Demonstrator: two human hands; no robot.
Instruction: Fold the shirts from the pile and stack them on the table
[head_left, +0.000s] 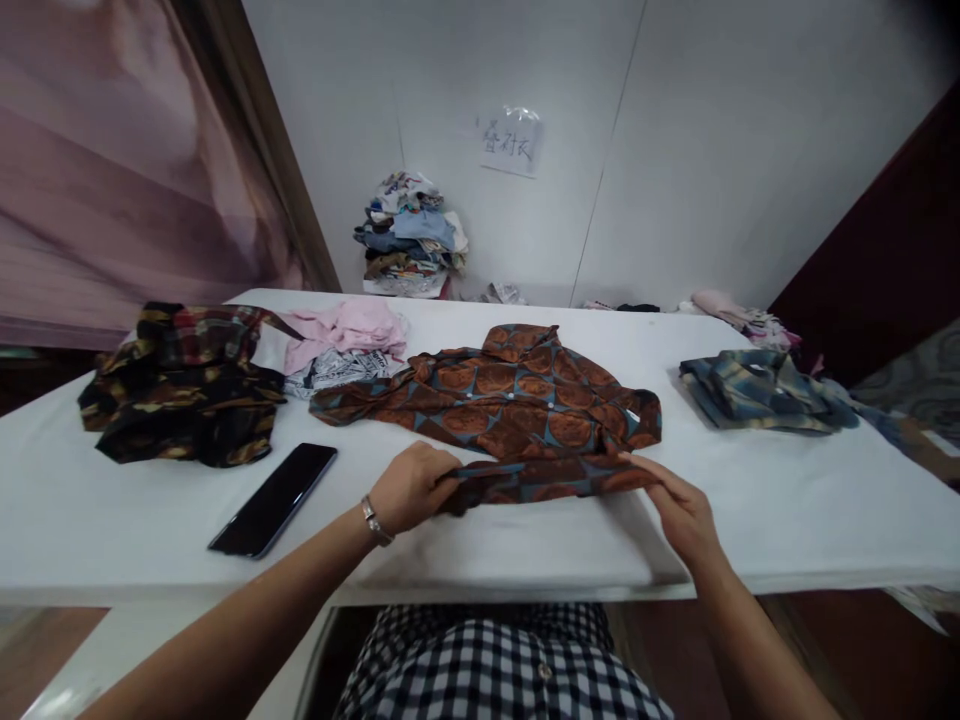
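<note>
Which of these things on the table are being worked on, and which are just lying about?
In hand: brown patterned shirt, its near hem pinched by the left hand and right hand.

Lying about: phone, dark plaid shirt, pink cloth, blue plaid shirt, clothes pile.

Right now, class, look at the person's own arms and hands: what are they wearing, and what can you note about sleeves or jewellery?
Both forearms are bare, with no sleeves in view. The left hand has a slim silver-coloured bracelet at the wrist. The right hand shows no ring, watch or band. No gloves on either hand.
</note>
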